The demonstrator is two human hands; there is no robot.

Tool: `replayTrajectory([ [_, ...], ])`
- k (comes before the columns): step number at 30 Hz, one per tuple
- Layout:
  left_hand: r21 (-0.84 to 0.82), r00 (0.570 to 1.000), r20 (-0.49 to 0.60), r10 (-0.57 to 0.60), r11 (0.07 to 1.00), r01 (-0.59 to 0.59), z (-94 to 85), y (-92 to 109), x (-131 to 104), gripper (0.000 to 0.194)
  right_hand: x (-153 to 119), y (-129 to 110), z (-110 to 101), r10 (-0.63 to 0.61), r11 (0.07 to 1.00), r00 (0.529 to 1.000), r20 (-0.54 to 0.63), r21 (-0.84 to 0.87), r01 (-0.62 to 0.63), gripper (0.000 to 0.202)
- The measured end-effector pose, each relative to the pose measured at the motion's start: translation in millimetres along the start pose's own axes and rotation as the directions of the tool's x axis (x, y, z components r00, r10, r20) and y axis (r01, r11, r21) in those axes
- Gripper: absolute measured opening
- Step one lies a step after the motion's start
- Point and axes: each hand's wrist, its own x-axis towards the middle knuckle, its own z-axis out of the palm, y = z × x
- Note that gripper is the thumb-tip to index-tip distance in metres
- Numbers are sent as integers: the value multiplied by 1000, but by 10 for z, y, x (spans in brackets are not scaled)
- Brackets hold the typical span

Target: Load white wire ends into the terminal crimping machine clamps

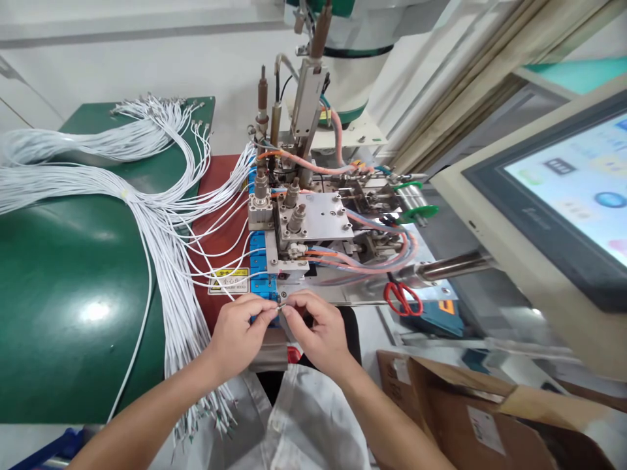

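Note:
My left hand (243,329) and my right hand (317,329) meet fingertip to fingertip at the front end of the blue fixture blocks (263,287). The left thumb and index finger pinch the end of a white cable (219,284). My right thumb and index finger close on a small metallic piece at that same cable end, largely hidden by the fingers. Several white cables run from the bundle (159,261) into the blue blocks beside the metal machine (321,215).
Green table (68,281) at left holds cable bundles. Red-handled scissors (402,299) lie at the machine's right front edge. A screen (573,189) juts in at right, above a cardboard box (470,418). A warning label (228,281) sits on the red plate.

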Motion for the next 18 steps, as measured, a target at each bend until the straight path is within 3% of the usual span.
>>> replayTrajectory([
  [4,-30,1000,-3,-31,999,31,8,1,16,14,-31,-2,87,71,997,995,-65,10,-71,12],
  [9,-83,998,-40,-58,995,55,25,7,7,13,-72,1,250,286,942,943,-173,233,-243,10],
  [12,-97,994,-80,-76,993,68,51,3,-20,12,-64,-22,305,352,902,917,-187,331,-278,11],
  [15,-98,989,-114,-95,992,84,72,1,-38,12,-59,-29,321,285,933,934,-217,284,-219,11],
  [18,-71,990,-121,-67,996,59,72,12,-41,12,-49,-15,287,56,995,968,-244,93,-35,9],
])
